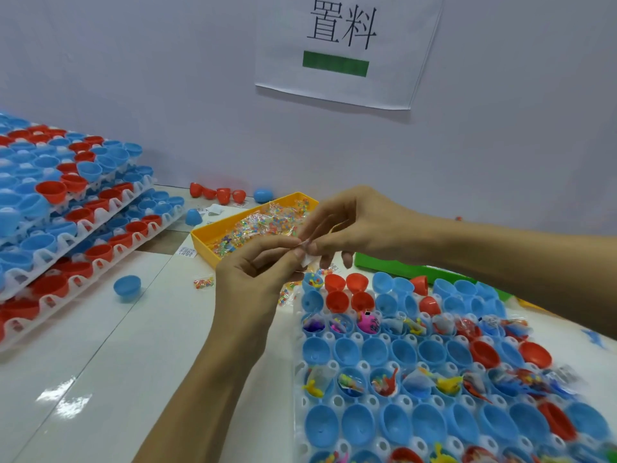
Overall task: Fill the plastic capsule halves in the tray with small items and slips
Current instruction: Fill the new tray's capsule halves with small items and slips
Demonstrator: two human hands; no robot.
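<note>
Item one, at my fingertips: a small white paper slip point(307, 259), pinched between the thumb and curled fingers of my left hand point(257, 282) and the fingertips of my right hand point(350, 225). Both hands grip it together, raised above the far left corner of the tray; whether anything is printed on it I cannot tell.

Item two, just below: a white plastic tray point(329, 337) of capsule halves point(347, 352), mostly blue with some red. Alternate rows already hold small coloured toys in clear wrap point(367, 320); the rows between hold bare halves.

Item three, behind my hands: a yellow bin point(213, 233) of clear packets filled with multicoloured beads. One such bead packet point(203, 283) lies loose on the table to the left of my left hand. A green bin point(384, 264) sits partly hidden under my right forearm.

Item four, far left: stacked trays point(66, 208) of red and blue halves. A loose blue half point(127, 287) lies on the white table point(100, 362); several red and blue ones rest against the wall.

Item five: a wall sign point(344, 48) reading "置料" above a green bar.
</note>
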